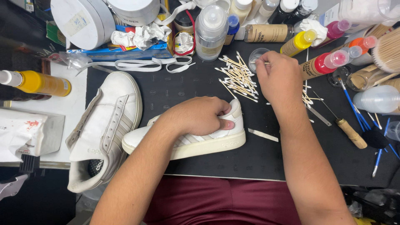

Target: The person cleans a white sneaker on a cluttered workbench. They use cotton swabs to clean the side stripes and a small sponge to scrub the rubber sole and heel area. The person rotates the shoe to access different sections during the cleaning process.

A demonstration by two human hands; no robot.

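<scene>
A white sneaker [216, 141] lies on its side on the black mat [175, 93] in front of me. My left hand [200, 114] presses on its upper, thumb against the heel side. My right hand [277, 77] is farther back, pinching a cotton swab [261, 63] whose tip reaches into a small clear cup [256, 56]. A pile of cotton swabs [239, 77] lies between the cup and the shoe. A second white sneaker [106, 125], laces removed, lies to the left, partly off the mat.
Paint bottles in yellow [298, 41], red [327, 62] and orange-yellow [39, 82] stand around. White laces [141, 64], crumpled tissues, a clear bottle [210, 31], brushes [354, 104], an awl [350, 131] and a white stick [263, 135] crowd the back and right.
</scene>
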